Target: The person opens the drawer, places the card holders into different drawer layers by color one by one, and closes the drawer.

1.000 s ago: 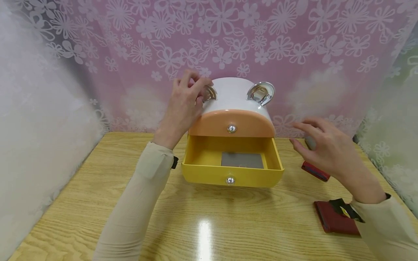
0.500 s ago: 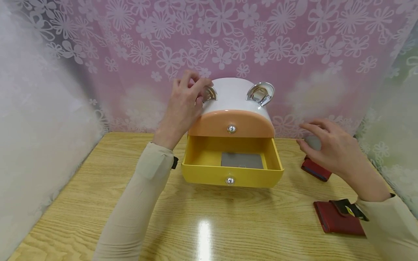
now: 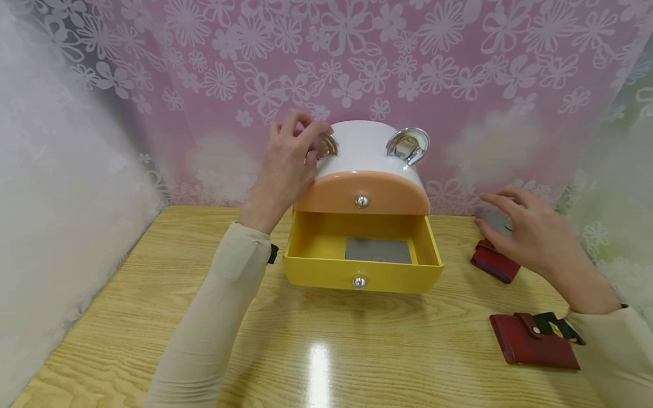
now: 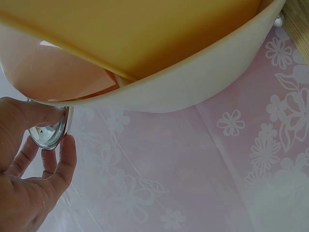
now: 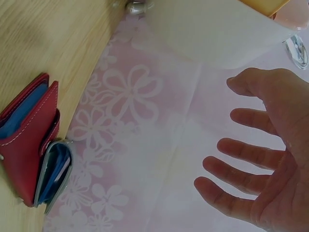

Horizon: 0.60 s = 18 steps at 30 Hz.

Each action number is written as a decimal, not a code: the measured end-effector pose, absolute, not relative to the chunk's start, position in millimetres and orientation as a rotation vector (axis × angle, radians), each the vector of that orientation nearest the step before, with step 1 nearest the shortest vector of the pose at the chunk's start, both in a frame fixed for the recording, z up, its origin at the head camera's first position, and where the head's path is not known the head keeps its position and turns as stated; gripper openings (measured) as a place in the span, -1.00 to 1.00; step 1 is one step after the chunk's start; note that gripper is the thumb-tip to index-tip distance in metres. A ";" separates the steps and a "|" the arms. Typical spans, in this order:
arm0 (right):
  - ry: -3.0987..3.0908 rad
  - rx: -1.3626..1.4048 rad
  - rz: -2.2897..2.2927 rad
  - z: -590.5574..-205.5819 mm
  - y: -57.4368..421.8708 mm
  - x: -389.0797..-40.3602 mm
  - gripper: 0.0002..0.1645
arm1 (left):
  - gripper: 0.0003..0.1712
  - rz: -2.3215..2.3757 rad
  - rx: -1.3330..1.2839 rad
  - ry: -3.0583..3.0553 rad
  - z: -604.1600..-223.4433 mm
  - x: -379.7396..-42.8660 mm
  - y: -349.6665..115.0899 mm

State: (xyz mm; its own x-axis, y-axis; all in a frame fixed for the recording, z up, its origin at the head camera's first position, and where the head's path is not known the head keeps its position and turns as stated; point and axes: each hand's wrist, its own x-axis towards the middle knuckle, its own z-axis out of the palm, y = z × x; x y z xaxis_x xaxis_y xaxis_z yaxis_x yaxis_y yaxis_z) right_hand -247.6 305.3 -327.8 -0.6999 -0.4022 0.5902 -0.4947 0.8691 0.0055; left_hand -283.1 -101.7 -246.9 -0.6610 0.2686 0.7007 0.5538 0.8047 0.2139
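A small drawer box with a white rounded body (image 3: 362, 141) stands at the back middle. My left hand (image 3: 283, 161) pinches its left chrome ear (image 4: 47, 134) between thumb and fingers. The box's lower yellow drawer (image 3: 318, 275) is pulled out, and a flat grey piece (image 3: 377, 251) lies inside. Its orange upper drawer (image 3: 326, 195) is closed. My right hand (image 3: 538, 235) hovers at the right with fingers spread and nothing in them. Nearest below it are a red wallet (image 3: 492, 260) and a grey wallet (image 3: 492, 222), partly hidden in the head view.
Another red wallet (image 3: 535, 345) with a snap strap lies nearer the front right, partly covered by the right sleeve. The chrome right ear (image 3: 408, 146) sticks up from the box. A floral curtain (image 3: 219, 113) hangs behind the wooden table (image 3: 153, 317).
My right hand has drifted to the right, away from the drawer box, uncovering more of the wallets. The left hand stays on the ear.
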 end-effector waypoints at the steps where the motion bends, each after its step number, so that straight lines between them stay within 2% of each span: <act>1: -2.436 0.647 0.202 -328.3 306.5 -248.0 -0.32 | -0.64 -0.544 -0.605 -2.307 -246.9 -283.1 -101.7; 18: -2.543 0.574 0.166 -343.9 326.3 -257.7 -0.36 | -0.64 -0.539 -0.607 -2.306 -246.6 -282.1 -102.4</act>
